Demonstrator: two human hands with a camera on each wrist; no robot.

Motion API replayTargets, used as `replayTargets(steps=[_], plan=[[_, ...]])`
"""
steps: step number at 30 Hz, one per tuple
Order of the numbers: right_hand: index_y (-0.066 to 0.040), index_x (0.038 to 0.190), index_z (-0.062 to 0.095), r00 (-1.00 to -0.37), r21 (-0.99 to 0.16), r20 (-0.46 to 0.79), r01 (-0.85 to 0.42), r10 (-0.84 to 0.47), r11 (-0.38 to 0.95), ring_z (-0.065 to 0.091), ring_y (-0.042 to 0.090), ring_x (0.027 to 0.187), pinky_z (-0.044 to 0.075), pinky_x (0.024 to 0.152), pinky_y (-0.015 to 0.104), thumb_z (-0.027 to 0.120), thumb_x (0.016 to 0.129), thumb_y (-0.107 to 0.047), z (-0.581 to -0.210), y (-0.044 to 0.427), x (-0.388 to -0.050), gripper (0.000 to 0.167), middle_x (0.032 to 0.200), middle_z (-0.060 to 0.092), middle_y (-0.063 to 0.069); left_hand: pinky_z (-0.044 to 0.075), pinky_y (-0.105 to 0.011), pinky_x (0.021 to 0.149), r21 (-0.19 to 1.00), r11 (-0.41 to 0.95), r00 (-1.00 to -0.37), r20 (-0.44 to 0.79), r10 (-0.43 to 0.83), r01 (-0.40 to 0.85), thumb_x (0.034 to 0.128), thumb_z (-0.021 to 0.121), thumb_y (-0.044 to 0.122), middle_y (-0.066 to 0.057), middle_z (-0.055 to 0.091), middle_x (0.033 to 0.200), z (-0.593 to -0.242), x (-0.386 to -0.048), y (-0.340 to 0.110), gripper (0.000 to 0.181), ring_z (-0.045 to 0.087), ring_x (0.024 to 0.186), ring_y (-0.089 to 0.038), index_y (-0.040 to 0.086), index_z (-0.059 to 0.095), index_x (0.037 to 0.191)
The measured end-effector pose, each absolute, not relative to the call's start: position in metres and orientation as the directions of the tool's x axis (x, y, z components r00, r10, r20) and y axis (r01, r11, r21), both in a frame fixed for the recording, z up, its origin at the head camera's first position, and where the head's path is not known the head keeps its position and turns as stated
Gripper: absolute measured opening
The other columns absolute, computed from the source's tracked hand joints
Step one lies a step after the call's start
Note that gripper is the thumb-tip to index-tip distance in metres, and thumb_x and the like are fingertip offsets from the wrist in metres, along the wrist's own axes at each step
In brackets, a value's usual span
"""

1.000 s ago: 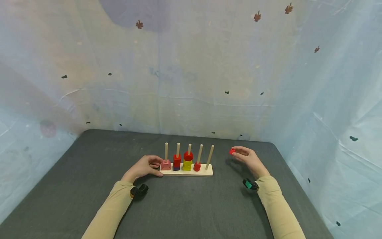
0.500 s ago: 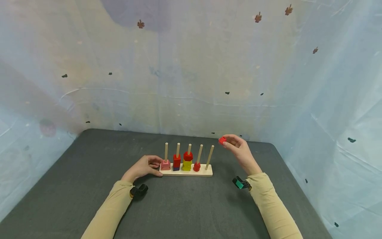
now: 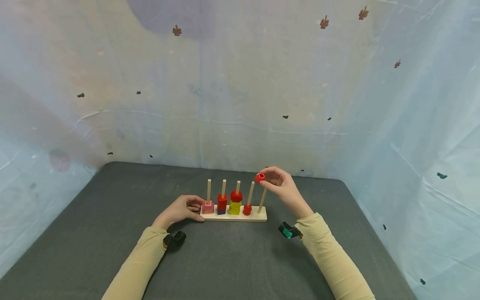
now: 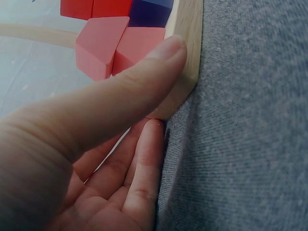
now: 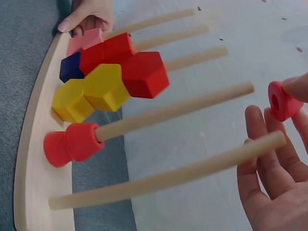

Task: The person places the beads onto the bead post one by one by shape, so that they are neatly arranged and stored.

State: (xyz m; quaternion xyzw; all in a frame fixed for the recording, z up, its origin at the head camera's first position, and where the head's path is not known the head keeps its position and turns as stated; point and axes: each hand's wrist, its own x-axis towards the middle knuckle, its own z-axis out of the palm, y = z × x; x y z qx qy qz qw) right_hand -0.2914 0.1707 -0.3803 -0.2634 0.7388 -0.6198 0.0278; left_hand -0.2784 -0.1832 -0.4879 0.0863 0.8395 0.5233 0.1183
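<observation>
A wooden peg stacker (image 3: 240, 218) stands on the table with its pegs upright. My left hand (image 3: 181, 211) grips its left end, thumb on the front edge and fingers behind, as the left wrist view shows. My right hand (image 3: 283, 188) pinches a red block with a hole (image 5: 285, 107) between thumb and fingers. This block is apart from the pegs, close to the tops of the two rightmost ones. From left, the pegs carry pink blocks (image 4: 98, 45), red over blue blocks (image 3: 222, 201), red over yellow blocks (image 5: 103, 86), and red flared blocks (image 5: 83, 142). The rightmost peg (image 5: 168, 178) is bare.
The dark grey table (image 3: 232, 262) extends around the stacker on all sides. A pale patterned curtain (image 3: 240, 83) hangs behind the table and along its sides. Each wrist wears a black strap; the right strap (image 3: 289, 230) has a green patch.
My right hand has carried the red block leftward and up from the table's right side to the stacker's right peg tops. My left hand and the stacker stay in place.
</observation>
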Motion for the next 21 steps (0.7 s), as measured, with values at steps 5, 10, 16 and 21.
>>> replayTargets(steps=[5,10,16,21], plan=[[-0.001,0.118,0.058,-0.834,-0.920,0.288,-0.377,-0.470,0.105,0.060,0.034,0.100,0.050,0.085,0.045,0.064,0.091,-0.004,-0.377,0.160,-0.285,0.027,0.114,0.060,0.018,0.049,-0.041,0.093,0.901,0.434,-0.958,-0.105,0.265,0.021,0.0654,0.089,0.018,-0.005,0.063,0.112,-0.488,-0.279,-0.183,0.055,0.059,0.100,-0.020,0.010,0.066,0.115],[0.001,0.117,0.058,-0.822,-0.919,0.291,-0.383,-0.489,0.097,0.058,0.038,0.105,0.049,0.084,0.042,0.064,0.091,-0.003,-0.377,0.153,-0.282,0.027,0.113,0.060,0.018,0.049,-0.041,0.092,0.897,0.441,-0.961,-0.105,0.255,0.018,0.0647,0.089,0.019,-0.004,0.063,0.110,-0.487,-0.278,-0.182,0.055,0.059,0.098,-0.019,0.011,0.067,0.114],[-0.001,0.115,0.058,-0.832,-0.929,0.277,-0.360,-0.481,0.087,0.060,0.035,0.106,0.050,0.087,0.040,0.066,0.091,-0.008,-0.394,0.152,-0.292,0.026,0.115,0.058,0.019,0.049,-0.041,0.092,0.897,0.442,-0.958,-0.099,0.270,0.032,0.0649,0.089,0.022,-0.006,0.063,0.111,-0.488,-0.278,-0.183,0.057,0.059,0.099,-0.021,0.010,0.066,0.116],[0.001,0.113,0.058,-0.859,-0.948,0.247,-0.310,-0.449,0.071,0.063,0.028,0.101,0.048,0.091,0.046,0.067,0.090,-0.010,-0.401,0.151,-0.290,0.027,0.116,0.056,0.018,0.050,-0.039,0.092,0.901,0.433,-0.957,-0.107,0.270,0.021,0.0642,0.090,0.021,-0.006,0.062,0.113,-0.489,-0.279,-0.183,0.059,0.059,0.100,-0.021,0.009,0.066,0.117]])
